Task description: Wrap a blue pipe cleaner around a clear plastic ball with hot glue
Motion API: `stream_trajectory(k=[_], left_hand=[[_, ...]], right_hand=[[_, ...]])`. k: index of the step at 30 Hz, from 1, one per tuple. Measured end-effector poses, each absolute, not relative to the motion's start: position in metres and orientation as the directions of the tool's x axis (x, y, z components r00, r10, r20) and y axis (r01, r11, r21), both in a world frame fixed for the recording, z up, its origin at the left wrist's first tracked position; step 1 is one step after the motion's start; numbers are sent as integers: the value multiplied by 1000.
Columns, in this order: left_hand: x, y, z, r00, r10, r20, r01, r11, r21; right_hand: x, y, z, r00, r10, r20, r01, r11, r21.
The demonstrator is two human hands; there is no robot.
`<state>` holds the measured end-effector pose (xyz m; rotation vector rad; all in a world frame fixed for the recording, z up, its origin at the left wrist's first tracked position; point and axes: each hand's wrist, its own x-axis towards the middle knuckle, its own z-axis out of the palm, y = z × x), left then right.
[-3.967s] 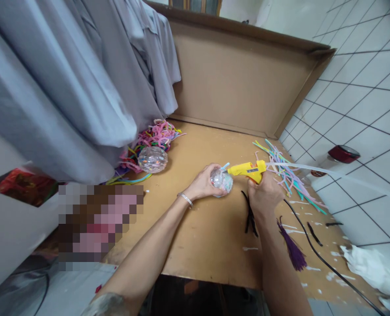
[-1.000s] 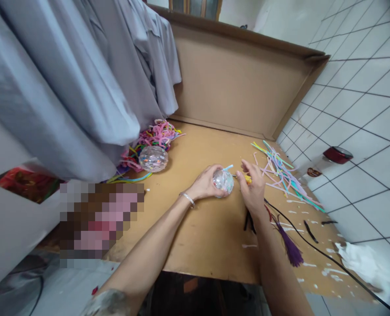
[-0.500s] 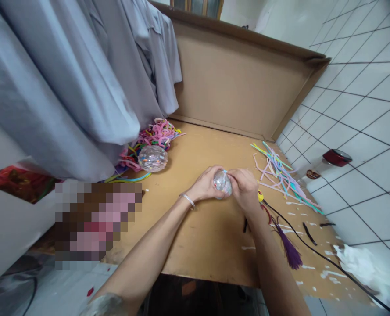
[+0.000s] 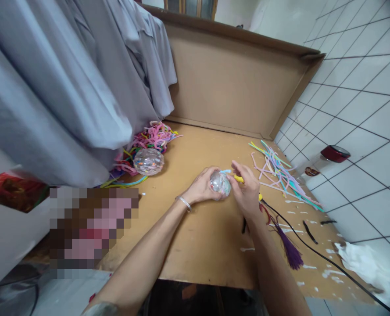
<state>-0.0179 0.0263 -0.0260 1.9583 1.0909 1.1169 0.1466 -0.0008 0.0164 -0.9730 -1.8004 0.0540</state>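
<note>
My left hand [image 4: 204,184], with a bracelet at the wrist, is closed round a small clear ball [image 4: 220,183] with colourful bits in or on it. A short light-blue fuzzy piece [image 4: 225,171] sticks out at the ball's top. Just right of the ball is my right hand [image 4: 247,186], thumb and fingers apart. Through the gap between them shows a yellow tip [image 4: 238,179]. Another yellow part with a black cord [image 4: 291,235] appears at the wrist; my hand hides whatever lies between, and I cannot tell its kind.
A larger faceted clear ball [image 4: 148,162] sits by a heap of colourful fuzzy stems [image 4: 155,136]. More stems [image 4: 275,171] lie at right, near a purple tassel [image 4: 290,250], white tissue [image 4: 359,263] and a red-lidded bottle [image 4: 334,153]. Grey cloth [image 4: 92,79] hangs at left; a cardboard panel [image 4: 227,79] stands behind.
My right thumb and fingers have come away from the ball's top and spread, exposing the light-blue piece and the yellow tip. My left hand still holds the ball. The view has shifted slightly.
</note>
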Motion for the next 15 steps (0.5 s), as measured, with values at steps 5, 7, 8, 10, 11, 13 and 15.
stream_trajectory(k=[5, 7, 8, 10, 11, 13, 15], left_hand=[[-17, 27, -27, 298, 875, 380, 367, -473, 801], [-16, 26, -27, 297, 871, 392, 362, -482, 798], [-16, 26, -26, 295, 870, 394, 359, -483, 799], [-16, 25, -25, 285, 878, 385, 358, -471, 806], [-16, 25, -24, 284, 882, 376, 360, -462, 811], [-17, 24, -22, 293, 887, 357, 364, -448, 816], [-18, 23, -19, 305, 890, 340, 363, -438, 822]], right_hand=[[146, 1, 19, -209, 597, 775, 588, 710, -388], [145, 0, 19, -226, 596, 771, 594, 711, -375], [145, 0, 18, -231, 598, 768, 601, 708, -371], [144, -1, 17, -220, 611, 761, 621, 689, -374], [145, -2, 15, -201, 623, 756, 628, 674, -388], [146, -2, 12, -154, 660, 735, 620, 644, -449], [148, -3, 8, -120, 700, 704, 592, 620, -515]])
